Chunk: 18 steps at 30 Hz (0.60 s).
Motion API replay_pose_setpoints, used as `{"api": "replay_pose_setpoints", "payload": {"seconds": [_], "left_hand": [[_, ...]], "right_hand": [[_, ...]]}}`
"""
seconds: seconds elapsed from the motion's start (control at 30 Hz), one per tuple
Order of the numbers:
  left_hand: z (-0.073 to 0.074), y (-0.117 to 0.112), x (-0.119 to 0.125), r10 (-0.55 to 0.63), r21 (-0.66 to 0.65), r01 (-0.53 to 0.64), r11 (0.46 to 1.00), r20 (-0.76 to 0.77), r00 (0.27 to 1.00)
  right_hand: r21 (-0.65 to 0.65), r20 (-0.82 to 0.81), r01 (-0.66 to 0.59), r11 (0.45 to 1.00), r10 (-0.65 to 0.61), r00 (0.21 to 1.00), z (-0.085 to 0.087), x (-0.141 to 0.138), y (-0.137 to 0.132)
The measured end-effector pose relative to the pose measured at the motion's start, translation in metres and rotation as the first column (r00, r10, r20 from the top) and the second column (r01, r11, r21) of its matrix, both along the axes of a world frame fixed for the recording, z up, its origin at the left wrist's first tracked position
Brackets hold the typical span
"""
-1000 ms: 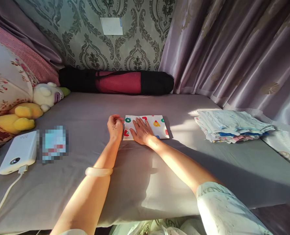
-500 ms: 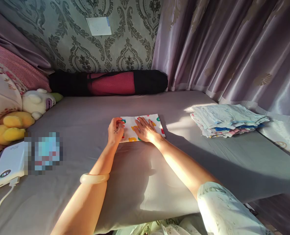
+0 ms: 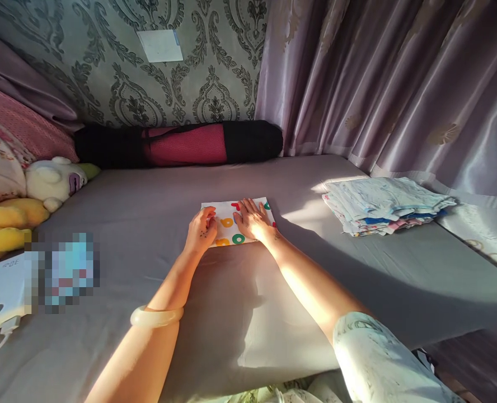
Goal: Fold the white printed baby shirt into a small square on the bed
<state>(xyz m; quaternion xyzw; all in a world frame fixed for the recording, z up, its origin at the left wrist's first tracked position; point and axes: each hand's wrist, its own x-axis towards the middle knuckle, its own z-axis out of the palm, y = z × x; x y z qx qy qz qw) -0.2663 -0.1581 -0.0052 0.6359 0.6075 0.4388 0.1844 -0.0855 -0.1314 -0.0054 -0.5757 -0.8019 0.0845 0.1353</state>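
I see both hands flat, fingers spread: left hand (image 3: 201,232) and right hand (image 3: 253,220) press small printed cloth (image 3: 231,224) on bed (image 3: 231,313). Cloth looks folded compact; folded stack (image 3: 383,206) lies well apart at right.

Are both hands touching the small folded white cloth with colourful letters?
Touching: the head view shows left hand and right hand flat on the folded cloth.

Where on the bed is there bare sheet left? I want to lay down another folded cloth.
Bare sheet lies between the printed cloth and the folded stack, and behind it toward the rolled mat. The left edge is crowded: plush toys, power bank. Both hands press the cloth.
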Motion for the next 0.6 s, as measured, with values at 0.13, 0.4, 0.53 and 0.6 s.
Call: {"api": "replay_pose_setpoints", "payload": {"seconds": [0.13, 0.4, 0.53, 0.6], "left_hand": [[-0.003, 0.001, -0.002, -0.019, -0.023, 0.018, 1.000, -0.043, 0.999], [-0.010, 0.003, -0.005, -0.062, 0.008, 0.064, 0.998, -0.121, 0.991], [-0.013, 0.005, -0.006, -0.065, -0.009, 0.065, 0.998, -0.193, 0.979], [-0.012, 0.004, -0.006, -0.074, -0.002, 0.076, 0.997, -0.216, 0.974]], "right_hand": [[-0.006, -0.002, 0.003, 1.000, -0.003, 1.000, -0.001, -0.001, 0.002], [0.036, 0.023, 0.179, 0.983, -0.180, 0.983, -0.003, 0.013, 0.016], [0.003, 0.025, 0.201, 0.980, -0.201, 0.979, -0.006, 0.017, 0.017], [0.016, 0.026, 0.214, 0.977, -0.214, 0.976, -0.005, 0.016, 0.015]]}}
